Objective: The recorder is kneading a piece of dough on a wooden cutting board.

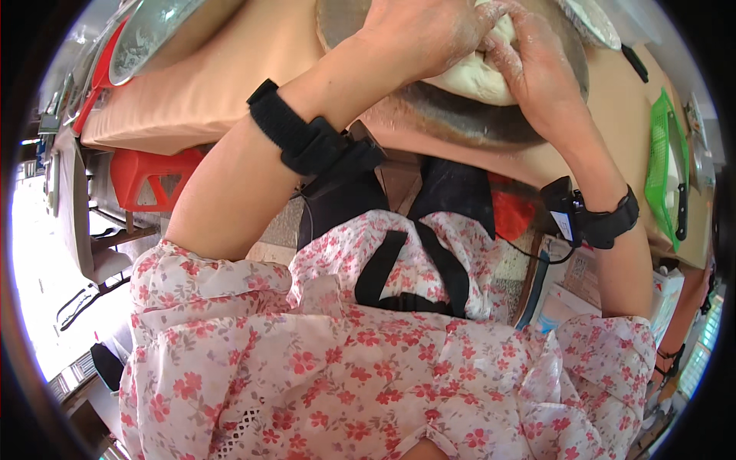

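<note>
A mass of pale dough (477, 83) rests on a round, flour-dusted board (441, 115) at the table's front edge. From the left, my left hand (429, 34) reaches over it, its fingertips closed on the dough's upper part. My right hand (534, 65) grips the dough from the right, thumb and fingers pinched close to the left hand's fingers. Flour whitens the fingers of both hands. The top of the dough and part of the left fingers run up to the picture's upper edge.
A floury metal bowl (149, 42) stands at the far left of the tan-covered table (207, 100). Another floury vessel (594, 21) is behind the board's right side. On the right are a green plastic basket (658, 153) and a black-handled knife (681, 211). A red stool (153, 180) stands below left.
</note>
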Demonstrator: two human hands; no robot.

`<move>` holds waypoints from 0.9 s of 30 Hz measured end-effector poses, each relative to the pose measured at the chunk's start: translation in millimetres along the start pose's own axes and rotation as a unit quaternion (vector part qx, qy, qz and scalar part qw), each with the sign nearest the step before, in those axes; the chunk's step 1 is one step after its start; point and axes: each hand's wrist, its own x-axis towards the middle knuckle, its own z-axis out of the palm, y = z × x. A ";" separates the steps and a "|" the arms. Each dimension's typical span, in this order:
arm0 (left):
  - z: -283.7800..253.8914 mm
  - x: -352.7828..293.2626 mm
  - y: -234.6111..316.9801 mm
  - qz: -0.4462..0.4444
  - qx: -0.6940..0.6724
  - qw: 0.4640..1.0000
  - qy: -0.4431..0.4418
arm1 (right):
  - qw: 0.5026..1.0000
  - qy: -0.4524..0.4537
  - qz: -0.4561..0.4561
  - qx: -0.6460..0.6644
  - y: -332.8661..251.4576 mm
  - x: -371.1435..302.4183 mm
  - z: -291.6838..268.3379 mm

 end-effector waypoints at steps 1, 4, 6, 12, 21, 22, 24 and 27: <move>-2.3 9.1 -1.2 -0.035 0.014 0.996 -0.077 | 0.998 0.035 -0.045 -0.016 23.4 6.8 12.3; 0.1 25.1 -16.2 -0.056 -0.008 0.994 -0.094 | 0.998 0.042 -0.053 0.007 32.2 22.3 18.5; -3.4 32.1 -17.6 -0.052 0.003 0.991 -0.124 | 0.999 0.023 -0.032 -0.001 32.0 29.4 15.8; 1.0 45.7 -23.4 -0.017 0.061 0.987 -0.148 | 0.999 -0.019 0.018 -0.036 40.6 48.4 17.2; 9.4 21.7 -23.5 0.007 -0.006 0.997 -0.071 | 0.996 0.069 -0.053 -0.007 29.8 19.5 20.2; 4.1 13.1 -15.9 -0.018 -0.054 0.997 -0.049 | 0.996 0.071 -0.056 -0.010 24.8 12.9 17.5; 3.8 -10.0 -10.1 -0.009 -0.051 0.998 0.020 | 0.982 0.133 -0.131 0.002 13.5 0.2 13.4; 4.5 -40.6 -1.9 0.065 -0.070 0.979 0.183 | 0.982 0.122 -0.142 0.021 0.3 -18.7 3.6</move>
